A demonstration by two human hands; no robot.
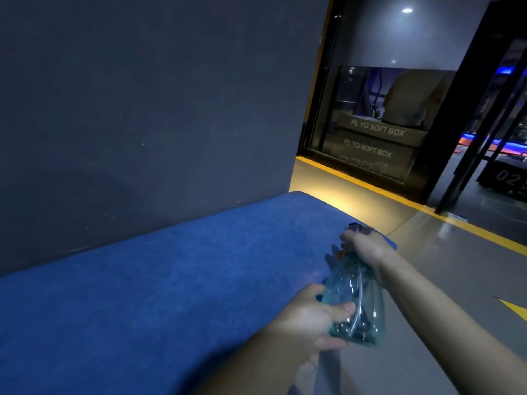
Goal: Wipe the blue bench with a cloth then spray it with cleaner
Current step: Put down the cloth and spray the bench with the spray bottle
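A long blue padded bench (pixel 159 280) runs along a dark wall from lower left to centre right. Over its front right edge I hold a clear teal spray bottle (pixel 359 303), tilted with its nozzle pointing away over the bench end. My left hand (pixel 310 317) grips the bottle's lower body, thumb across its front. My right hand (pixel 368 246) is curled round the spray head at the bottle's top. No cloth is clearly in view; a small blue patch shows just behind my right hand.
A dark grey wall (pixel 142 109) rises right behind the bench. Grey floor (pixel 456 280) with a yellow stripe (pixel 484 235) lies to the right. Beyond the bench end stands a glass panel (pixel 370 124) with stacked plyo soft boxes behind it, and black posts (pixel 467 155).
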